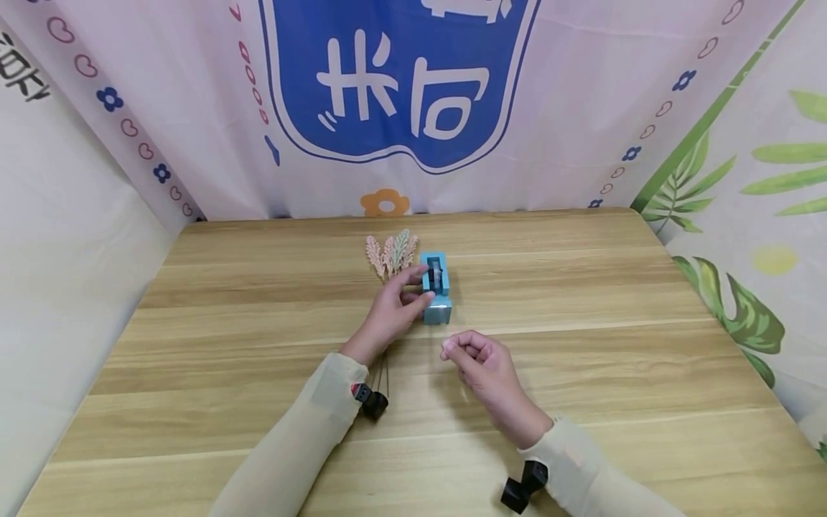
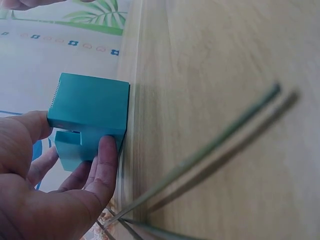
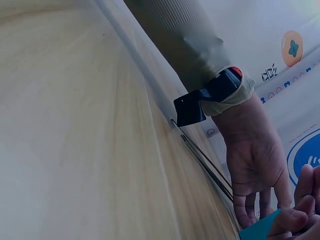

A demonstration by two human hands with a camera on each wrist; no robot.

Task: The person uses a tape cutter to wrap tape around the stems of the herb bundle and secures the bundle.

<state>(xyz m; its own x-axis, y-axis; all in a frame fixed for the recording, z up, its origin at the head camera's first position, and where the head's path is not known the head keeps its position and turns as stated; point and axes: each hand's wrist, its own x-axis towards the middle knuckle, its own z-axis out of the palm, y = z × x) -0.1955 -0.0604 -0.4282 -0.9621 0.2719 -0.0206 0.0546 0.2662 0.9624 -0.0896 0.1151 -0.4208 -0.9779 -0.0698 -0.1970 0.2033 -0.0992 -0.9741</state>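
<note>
A teal tape dispenser (image 1: 437, 309) stands on the wooden table, a roll of clear tape (image 1: 436, 275) sitting in its top. My left hand (image 1: 389, 314) grips the dispenser from the left side. In the left wrist view, the fingers and thumb of that hand lie against the dispenser's teal body (image 2: 92, 102). Just in front of the dispenser's cutting end, my right hand (image 1: 483, 365) pinches thumb to forefinger on a barely visible end of clear tape. Part of the right hand (image 3: 300, 217) shows at the lower right of its own wrist view.
Artificial flower sprigs with pink and pale green heads (image 1: 390, 253) lie left of the dispenser, their thin stems (image 1: 386, 370) running under my left wrist. The wooden table (image 1: 614, 301) ends at a printed curtain (image 1: 568, 108) behind.
</note>
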